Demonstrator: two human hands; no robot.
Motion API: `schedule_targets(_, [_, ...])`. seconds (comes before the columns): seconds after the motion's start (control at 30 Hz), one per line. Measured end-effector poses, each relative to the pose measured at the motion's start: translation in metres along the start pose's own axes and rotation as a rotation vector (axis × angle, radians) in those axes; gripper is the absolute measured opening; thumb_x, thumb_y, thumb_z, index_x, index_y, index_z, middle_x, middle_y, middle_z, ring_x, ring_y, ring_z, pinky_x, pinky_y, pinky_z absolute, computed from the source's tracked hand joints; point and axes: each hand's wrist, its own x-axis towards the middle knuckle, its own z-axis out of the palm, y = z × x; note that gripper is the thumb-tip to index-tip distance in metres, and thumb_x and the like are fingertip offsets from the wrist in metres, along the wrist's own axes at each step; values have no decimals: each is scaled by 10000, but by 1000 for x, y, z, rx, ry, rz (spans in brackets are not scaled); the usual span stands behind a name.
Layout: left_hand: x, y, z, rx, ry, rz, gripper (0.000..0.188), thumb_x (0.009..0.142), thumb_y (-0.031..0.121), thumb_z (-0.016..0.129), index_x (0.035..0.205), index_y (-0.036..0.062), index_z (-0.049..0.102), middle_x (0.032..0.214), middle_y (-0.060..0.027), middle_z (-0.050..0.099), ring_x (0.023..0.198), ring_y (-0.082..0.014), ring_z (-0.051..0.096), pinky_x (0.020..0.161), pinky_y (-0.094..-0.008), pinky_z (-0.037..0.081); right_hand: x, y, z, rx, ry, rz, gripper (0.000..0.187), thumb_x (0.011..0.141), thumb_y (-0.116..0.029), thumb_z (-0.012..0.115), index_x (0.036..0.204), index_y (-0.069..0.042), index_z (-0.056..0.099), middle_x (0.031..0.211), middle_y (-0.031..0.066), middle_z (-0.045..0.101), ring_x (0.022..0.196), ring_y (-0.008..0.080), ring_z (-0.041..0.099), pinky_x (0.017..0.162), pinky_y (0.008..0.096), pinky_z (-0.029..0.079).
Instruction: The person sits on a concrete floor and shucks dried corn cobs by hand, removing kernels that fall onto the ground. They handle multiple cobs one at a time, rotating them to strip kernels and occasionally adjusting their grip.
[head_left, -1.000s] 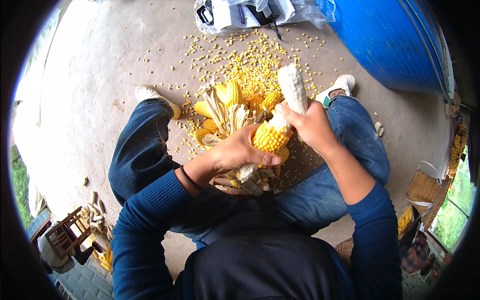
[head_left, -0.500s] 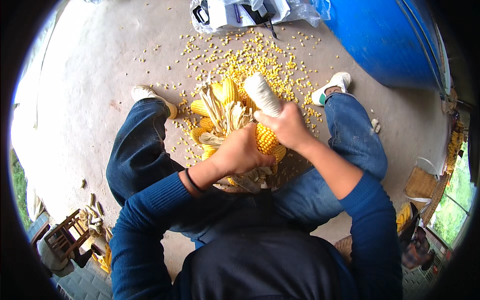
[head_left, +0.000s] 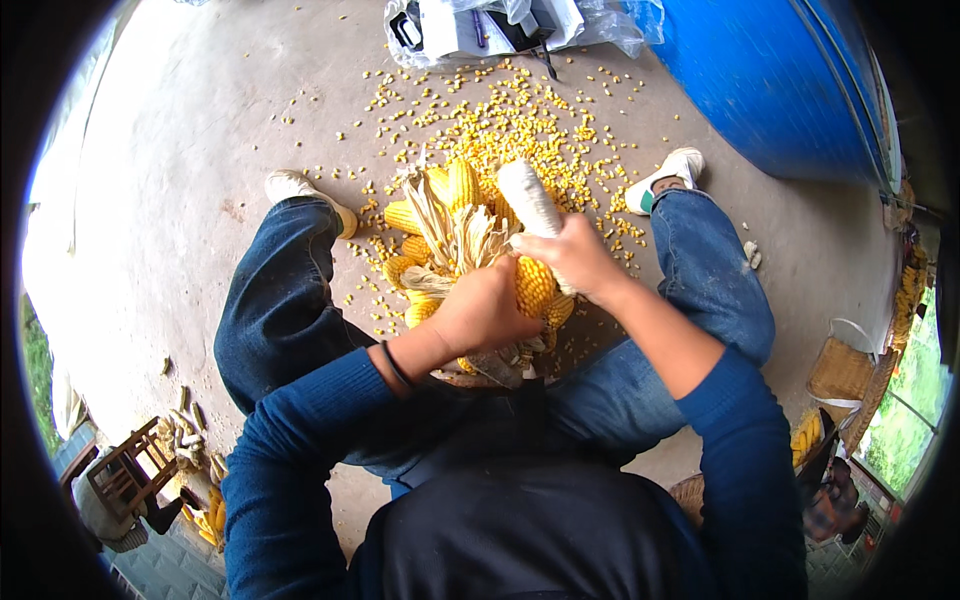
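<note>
My left hand is closed around a yellow ear of corn between my knees, its thumb along the near side. My right hand grips a pale, stripped corn cob, pressing its lower part against the ear's right side. The cob tilts, its free end pointing away from me. Under and beyond my hands lie several more yellow ears of corn with dry husks pulled back. My palms hide part of the held ear and of the pile.
Loose kernels are strewn over the concrete floor. Beyond them lies clear plastic with papers. A big blue container stands far right, a woven basket at right. Bare cobs and a wooden chair are at left.
My right hand and the cob have shifted slightly toward me and to the right along the ear. My left hand keeps its hold on the ear.
</note>
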Motion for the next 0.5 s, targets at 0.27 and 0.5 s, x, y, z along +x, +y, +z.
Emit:
schedule_targets(0.27, [-1,7,1,-147,68,-36,622,622,265,731,1063,-102,491,790,-235,642,737,-338,650,702,-400,527,-2,-5,18,-232,302,-345,248,746,-228,653,756,19,628,622,161,631,557,282,638,541,383,508])
schedule_targets(0.5, [5,-13,0,-373,-87,24,697,656,292,796,1145,-85,473,878,-206,647,837,-259,648,778,-338,513,4,7,-5,272,62,56,217,778,-194,701,860,-6,629,733,73,644,580,118,586,523,257,479])
